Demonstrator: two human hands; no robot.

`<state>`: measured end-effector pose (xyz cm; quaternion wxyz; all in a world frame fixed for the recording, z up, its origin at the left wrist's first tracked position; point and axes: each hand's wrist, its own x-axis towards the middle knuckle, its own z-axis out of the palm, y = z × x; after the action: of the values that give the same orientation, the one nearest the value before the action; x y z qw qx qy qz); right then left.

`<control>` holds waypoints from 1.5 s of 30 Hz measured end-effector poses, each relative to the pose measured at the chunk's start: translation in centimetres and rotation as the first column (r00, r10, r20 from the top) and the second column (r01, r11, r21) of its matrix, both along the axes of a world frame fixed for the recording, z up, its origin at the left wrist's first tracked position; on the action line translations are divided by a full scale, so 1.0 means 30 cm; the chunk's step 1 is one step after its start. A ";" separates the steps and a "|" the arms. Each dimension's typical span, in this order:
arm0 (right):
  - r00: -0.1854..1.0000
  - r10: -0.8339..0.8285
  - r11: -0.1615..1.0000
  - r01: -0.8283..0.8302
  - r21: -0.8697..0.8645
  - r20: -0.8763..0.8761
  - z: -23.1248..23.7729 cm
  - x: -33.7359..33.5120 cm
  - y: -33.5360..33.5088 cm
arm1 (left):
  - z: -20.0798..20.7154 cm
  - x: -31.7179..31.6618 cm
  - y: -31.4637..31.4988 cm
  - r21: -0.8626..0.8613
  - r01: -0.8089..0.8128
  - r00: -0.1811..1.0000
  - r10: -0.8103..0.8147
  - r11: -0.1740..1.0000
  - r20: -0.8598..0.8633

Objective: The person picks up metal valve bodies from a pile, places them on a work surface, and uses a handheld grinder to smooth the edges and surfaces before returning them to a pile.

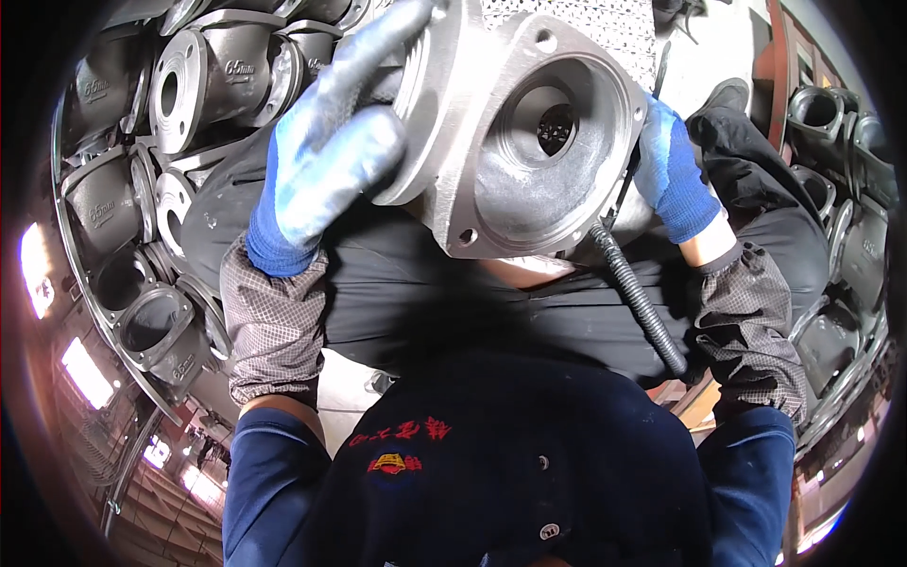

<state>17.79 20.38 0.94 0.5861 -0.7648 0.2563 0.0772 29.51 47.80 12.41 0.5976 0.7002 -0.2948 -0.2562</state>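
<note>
A grey cast-metal valve body (557,189) is above my lap, its wide square flange and round bore facing up toward me. My left hand (331,151), in a blue-and-white coated glove, grips its round side flange, with the thumb on the near side and the fingers stretched along the far side. At the right edge of the square flange is my right hand (666,165), gloved alike, closed with its fingertips hidden behind the metal. Close below it, a black ribbed hose (638,298) comes out from under the flange, beside a thin dark bar. What the hose joins is hidden.
Similar valve bodies (203,80) are stacked in a rack on my left. More castings (855,246) stand in another rack at the right. Beyond the work is a perforated light metal surface (586,24). My legs (416,293) are spread beneath the piece.
</note>
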 end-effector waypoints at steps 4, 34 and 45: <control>0.939 0.320 0.847 -0.225 -0.481 0.124 0.001 0.021 0.008 | -0.033 -0.008 0.010 0.076 -0.172 0.985 0.173 0.982 -0.009; 0.973 -0.202 0.898 0.139 0.416 0.111 0.074 0.150 0.161 | -0.223 0.138 0.102 0.026 -0.418 0.874 0.410 0.908 -0.261; 0.947 0.230 0.941 -0.157 -0.299 0.226 0.053 0.264 0.101 | -0.227 0.219 0.052 -0.055 -0.510 0.795 0.445 0.859 -0.412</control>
<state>25.72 23.41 2.52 0.4910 -0.8643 0.1091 -0.0019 36.09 49.37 5.60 0.7440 0.6363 -0.0046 -0.2040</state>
